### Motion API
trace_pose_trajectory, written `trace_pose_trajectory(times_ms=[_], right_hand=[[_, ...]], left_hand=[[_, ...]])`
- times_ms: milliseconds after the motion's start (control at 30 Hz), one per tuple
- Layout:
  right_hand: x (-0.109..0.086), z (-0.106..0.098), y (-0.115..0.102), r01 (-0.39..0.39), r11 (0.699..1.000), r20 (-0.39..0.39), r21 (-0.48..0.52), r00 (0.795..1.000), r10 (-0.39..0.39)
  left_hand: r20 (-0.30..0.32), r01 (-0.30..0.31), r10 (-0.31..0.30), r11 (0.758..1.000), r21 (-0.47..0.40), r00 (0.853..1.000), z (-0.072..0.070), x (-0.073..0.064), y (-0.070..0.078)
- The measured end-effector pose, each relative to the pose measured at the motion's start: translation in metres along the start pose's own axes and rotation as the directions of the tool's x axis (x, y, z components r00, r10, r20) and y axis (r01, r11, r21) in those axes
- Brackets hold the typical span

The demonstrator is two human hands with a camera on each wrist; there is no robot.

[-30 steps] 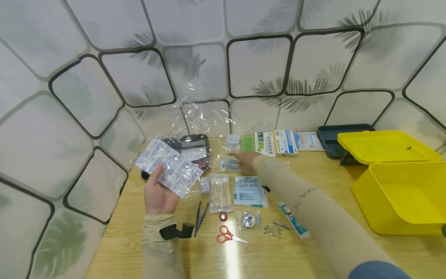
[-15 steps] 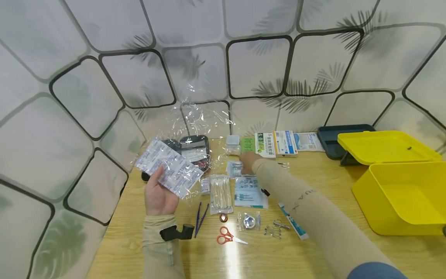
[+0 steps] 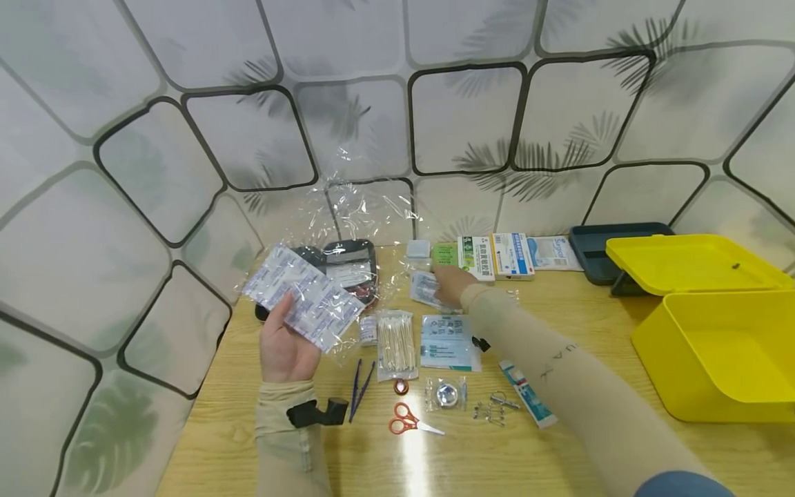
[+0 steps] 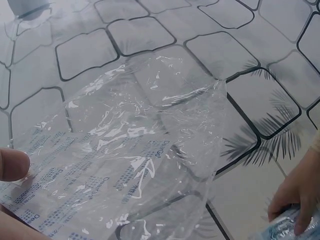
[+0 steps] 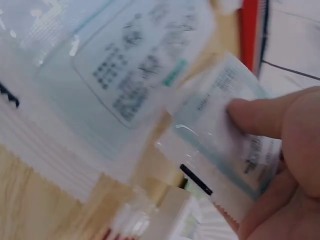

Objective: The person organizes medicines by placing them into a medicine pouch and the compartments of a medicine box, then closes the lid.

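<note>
My left hand (image 3: pixel 288 348) grips a large clear plastic bag (image 4: pixel 160 95) with a white sheet of blue-printed packets (image 3: pixel 304 297) inside. The thumb lies over the sheet, and the empty part of the bag puffs up behind it. At the back middle of the table, my right hand (image 3: pixel 453 284) pinches a small white-and-blue printed packet (image 5: pixel 215 125) between thumb and fingers. That packet is tilted above a larger pale-blue packet (image 3: pixel 450 342). A bag of cotton swabs (image 3: pixel 396 343) lies between the two hands, nearer the front.
Orange-handled scissors (image 3: pixel 406 420), blue tweezers (image 3: pixel 360 390), a tape roll (image 3: pixel 446 395), safety pins (image 3: pixel 489 412) and a tube-like box (image 3: pixel 528 393) lie in front. Medicine boxes (image 3: pixel 477 258) line the wall. An opened yellow box (image 3: pixel 658 366) stands at right, a black pouch (image 3: pixel 366 259) behind the bag.
My right hand has gathered up the small packet, which lay flatter and further left before and now tilts in the fingers. The left hand with its bag has stayed nearly still.
</note>
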State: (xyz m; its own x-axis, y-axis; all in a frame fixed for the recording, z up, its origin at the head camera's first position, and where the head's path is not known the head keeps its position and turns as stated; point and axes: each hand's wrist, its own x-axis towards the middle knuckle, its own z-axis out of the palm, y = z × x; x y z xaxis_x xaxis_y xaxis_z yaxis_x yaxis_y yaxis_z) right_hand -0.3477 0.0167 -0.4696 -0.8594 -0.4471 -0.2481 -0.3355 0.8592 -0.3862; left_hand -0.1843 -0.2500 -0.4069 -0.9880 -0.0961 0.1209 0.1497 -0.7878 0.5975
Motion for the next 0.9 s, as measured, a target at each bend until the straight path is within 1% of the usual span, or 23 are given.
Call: trace_pose_trajectory(times_ms=[100, 133, 167, 200, 233, 300, 333, 367, 400, 433, 467, 500, 567, 600, 633, 667, 733, 767, 833, 867, 900], right_hand=[[-0.015, -0.011, 0.005, 0.050, 0.994, -0.089, 0.096, 0.995, -0.042], [-0.023, -0.015, 0.007, 0.068, 0.987, -0.120, 0.145, 0.991, -0.051], [-0.032, -0.019, 0.009, 0.084, 0.974, -0.154, 0.211, 0.987, -0.052], [-0.041, -0.023, 0.011, 0.094, 0.957, -0.187, 0.275, 0.981, -0.043], [-0.051, -0.027, 0.015, 0.110, 0.932, -0.225, 0.345, 0.974, -0.032], [-0.073, -0.033, 0.023, 0.141, 0.861, -0.286, 0.489, 0.958, 0.005], [-0.085, -0.035, 0.028, 0.162, 0.816, -0.312, 0.554, 0.950, 0.024], [-0.095, -0.037, 0.033, 0.181, 0.764, -0.334, 0.619, 0.941, 0.048], [-0.106, -0.037, 0.038, 0.194, 0.706, -0.345, 0.681, 0.935, 0.076], [-0.117, -0.038, 0.043, 0.206, 0.634, -0.345, 0.746, 0.933, 0.103], [-0.127, -0.038, 0.049, 0.213, 0.550, -0.335, 0.807, 0.933, 0.129], [-0.136, -0.037, 0.054, 0.214, 0.462, -0.314, 0.861, 0.937, 0.150], [-0.151, -0.035, 0.061, 0.202, 0.275, -0.258, 0.940, 0.948, 0.188], [-0.157, -0.033, 0.065, 0.193, 0.195, -0.232, 0.962, 0.952, 0.201], [-0.162, -0.032, 0.068, 0.182, 0.118, -0.204, 0.976, 0.956, 0.212], [-0.165, -0.030, 0.071, 0.174, 0.061, -0.183, 0.983, 0.957, 0.224], [-0.171, -0.027, 0.075, 0.164, -0.012, -0.156, 0.986, 0.956, 0.248], [-0.172, -0.025, 0.077, 0.168, -0.040, -0.152, 0.985, 0.953, 0.263], [-0.175, -0.022, 0.080, 0.195, -0.078, -0.164, 0.978, 0.942, 0.292], [-0.177, -0.021, 0.082, 0.228, -0.091, -0.190, 0.969, 0.932, 0.310], [-0.180, -0.021, 0.083, 0.267, -0.100, -0.220, 0.959, 0.916, 0.335]], left_hand=[[-0.006, 0.000, 0.000, 1.000, 0.000, 1.000, 0.001, 0.000, 0.000], [-0.009, 0.000, 0.000, 1.000, 0.003, 1.000, 0.001, 0.000, 0.000], [-0.009, 0.001, -0.001, 1.000, 0.003, 1.000, 0.002, 0.000, 0.000], [-0.011, 0.004, -0.004, 1.000, 0.006, 1.000, 0.002, 0.000, 0.000], [-0.011, 0.007, -0.007, 1.000, 0.008, 1.000, 0.002, 0.000, 0.000], [-0.008, 0.015, -0.015, 1.000, 0.010, 1.000, 0.003, 0.000, 0.000], [-0.009, 0.018, -0.018, 1.000, 0.010, 1.000, 0.003, 0.000, 0.000], [-0.006, 0.022, -0.022, 1.000, 0.008, 1.000, 0.003, 0.000, -0.001], [-0.005, 0.025, -0.025, 1.000, 0.009, 1.000, 0.003, 0.000, -0.001], [0.000, 0.030, -0.030, 1.000, 0.006, 1.000, 0.004, 0.000, -0.001], [0.001, 0.034, -0.034, 0.999, 0.007, 0.999, 0.005, 0.000, -0.002], [0.004, 0.040, -0.040, 0.999, 0.006, 0.999, 0.006, 0.001, -0.003], [0.018, 0.070, -0.070, 0.998, -0.001, 0.997, 0.007, 0.001, -0.006], [0.021, 0.081, -0.081, 0.997, 0.000, 0.997, 0.009, 0.001, -0.008], [0.025, 0.089, -0.089, 0.996, 0.006, 0.996, 0.010, 0.001, -0.010], [0.030, 0.098, -0.098, 0.995, 0.009, 0.995, 0.011, 0.001, -0.014], [0.033, 0.118, -0.119, 0.993, 0.017, 0.992, 0.015, 0.001, -0.022], [0.019, 0.115, -0.115, 0.993, 0.035, 0.993, 0.017, 0.000, -0.027], [0.011, 0.127, -0.128, 0.991, 0.052, 0.992, 0.021, 0.000, -0.037], [0.005, 0.134, -0.134, 0.989, 0.060, 0.991, 0.023, 0.000, -0.041], [-0.002, 0.141, -0.142, 0.987, 0.072, 0.990, 0.025, 0.000, -0.046]])
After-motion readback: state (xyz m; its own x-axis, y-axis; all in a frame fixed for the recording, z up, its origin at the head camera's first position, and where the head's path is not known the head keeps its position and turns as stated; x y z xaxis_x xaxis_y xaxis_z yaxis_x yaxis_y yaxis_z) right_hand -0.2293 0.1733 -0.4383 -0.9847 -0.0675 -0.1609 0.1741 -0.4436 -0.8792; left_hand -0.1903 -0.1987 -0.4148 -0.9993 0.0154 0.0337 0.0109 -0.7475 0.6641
